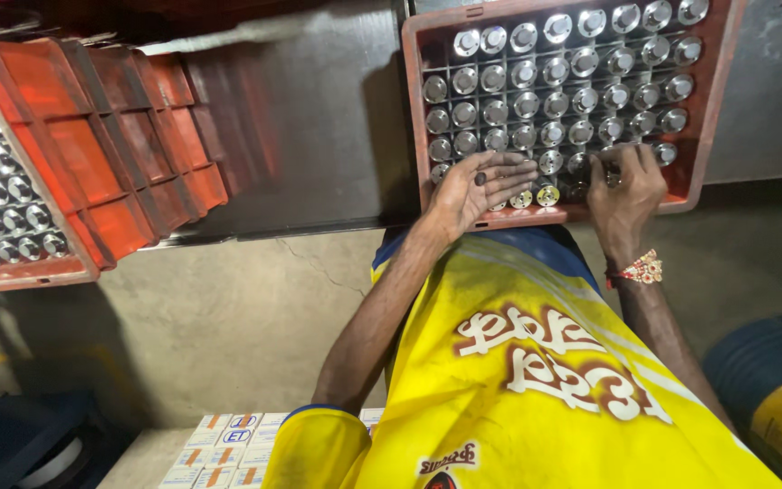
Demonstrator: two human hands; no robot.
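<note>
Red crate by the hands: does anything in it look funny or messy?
Mostly tidy: shiny round metal parts fill the red crate in neat rows. Only the front row beside the right hand looks part-filled; the left hand holds one small dark piece.

We see a yellow jersey (536,389) with blue trim at collar and sleeve hem, pale diagonal stripes, dark-red lettering outlined white across the chest. Short sleeves, bare forearms. Red-and-gold beaded thread band (642,269) sits on the right wrist. No gloves.
</note>
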